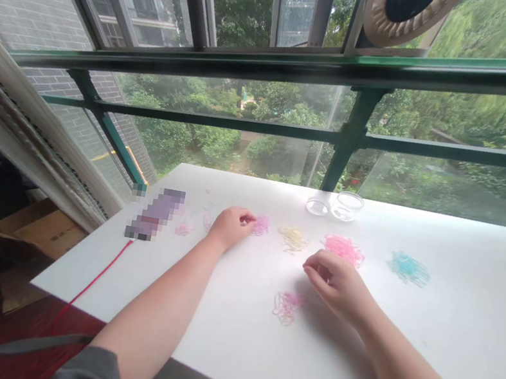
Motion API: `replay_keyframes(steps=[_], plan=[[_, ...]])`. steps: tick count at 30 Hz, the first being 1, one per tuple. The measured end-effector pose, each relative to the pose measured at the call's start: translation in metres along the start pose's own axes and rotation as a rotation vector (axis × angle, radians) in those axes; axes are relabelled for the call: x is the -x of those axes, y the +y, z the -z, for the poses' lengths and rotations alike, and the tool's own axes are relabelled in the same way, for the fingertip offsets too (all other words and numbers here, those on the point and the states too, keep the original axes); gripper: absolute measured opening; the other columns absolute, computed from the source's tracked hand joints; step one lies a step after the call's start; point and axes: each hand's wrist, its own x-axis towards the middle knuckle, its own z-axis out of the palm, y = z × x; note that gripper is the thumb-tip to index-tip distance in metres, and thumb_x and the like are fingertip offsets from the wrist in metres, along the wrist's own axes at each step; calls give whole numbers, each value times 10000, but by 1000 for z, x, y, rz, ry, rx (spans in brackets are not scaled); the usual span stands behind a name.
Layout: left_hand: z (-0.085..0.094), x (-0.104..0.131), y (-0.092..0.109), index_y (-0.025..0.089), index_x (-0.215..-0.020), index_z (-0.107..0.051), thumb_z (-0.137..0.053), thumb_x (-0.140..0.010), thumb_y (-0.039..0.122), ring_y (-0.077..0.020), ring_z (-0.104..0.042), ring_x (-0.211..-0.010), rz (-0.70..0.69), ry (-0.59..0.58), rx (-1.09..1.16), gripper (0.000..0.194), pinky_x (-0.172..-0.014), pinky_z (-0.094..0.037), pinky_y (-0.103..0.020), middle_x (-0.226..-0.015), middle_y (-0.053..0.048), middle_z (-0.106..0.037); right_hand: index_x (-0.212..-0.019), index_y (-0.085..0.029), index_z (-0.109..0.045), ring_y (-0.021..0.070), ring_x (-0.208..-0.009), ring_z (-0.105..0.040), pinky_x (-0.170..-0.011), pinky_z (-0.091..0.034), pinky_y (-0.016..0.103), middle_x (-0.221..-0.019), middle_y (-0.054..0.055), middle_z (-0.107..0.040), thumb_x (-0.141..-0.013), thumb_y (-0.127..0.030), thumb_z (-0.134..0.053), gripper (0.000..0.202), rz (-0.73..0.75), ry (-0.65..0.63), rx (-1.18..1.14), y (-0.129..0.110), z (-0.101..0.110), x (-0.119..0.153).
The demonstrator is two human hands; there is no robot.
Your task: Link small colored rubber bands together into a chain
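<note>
My left hand (233, 226) rests on the white table with its fingertips pinched at the edge of a small purple pile (261, 225); what lies between them is too small to make out. My right hand (328, 278) is curled, thumb and fingertips together, in front of the bright pink pile (344, 249); anything in it is hidden. Nearer the front lies a loose pink cluster of thin bands (285, 308). A pale yellow pile (293, 239) sits between the hands, and a teal pile (409, 269) is at the right. Faint pink pieces (184, 229) lie left of my left hand.
Two clear round dishes (348, 207) (317, 207) stand at the back edge of the table (226, 341). A blurred phone-like object (155, 214) with a red cable (100, 277) lies at the left. Cardboard boxes (47, 231) are beyond the left edge; a green railing (226, 62) runs behind.
</note>
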Motion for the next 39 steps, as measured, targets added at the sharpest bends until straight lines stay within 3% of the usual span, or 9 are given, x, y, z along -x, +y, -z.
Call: replay_keyframes(steps=[12,18,21,25,30,39], plan=[[4,0,6,193,-890,-694,-484,-793,225,-152,-632,-802,16,3,10,233,-780,-482,-248,-857,-27,-712,-784,-185,-611,137,-601,-504,-586,-411,272,-713,37,-605,-804,-212,-469,145,15,-19,31,5,7,0],[4,2,13,167,-935,-676,-427,-800,164,-134,-636,-794,-63,-7,142,283,-769,-482,-239,-861,-27,-709,-845,-182,-652,164,-746,-581,-664,-439,276,-848,58,-664,-785,-157,-458,204,3,-159,47,1,21,2],[5,7,22,151,-935,-675,-460,-769,158,-116,-621,-732,-134,-92,194,271,-724,-483,-223,-845,-31,-705,-836,-185,-674,132,-605,-546,-557,-407,243,-732,37,-650,-759,-192,-515,176,6,-308,53,-5,25,5],[4,19,40,145,-857,-686,-540,-728,188,-109,-599,-694,-287,-313,206,199,-686,-469,-215,-787,-30,-694,-850,-202,-689,117,-577,-535,-537,-393,227,-702,16,-646,-712,-207,-588,172,12,-435,49,-12,26,7],[2,32,58,162,-836,-689,-560,-700,177,-101,-583,-654,-415,-535,234,188,-600,-441,-205,-752,-21,-676,-816,-206,-692,118,-594,-546,-568,-402,230,-724,16,-661,-712,-196,-584,151,20,-409,82,-10,23,6],[0,40,65,187,-857,-701,-564,-684,174,-104,-560,-615,-430,-686,232,221,-603,-441,-214,-734,-21,-665,-794,-193,-681,126,-634,-555,-592,-396,230,-762,29,-676,-713,-157,-547,161,40,-366,114,-6,20,4]])
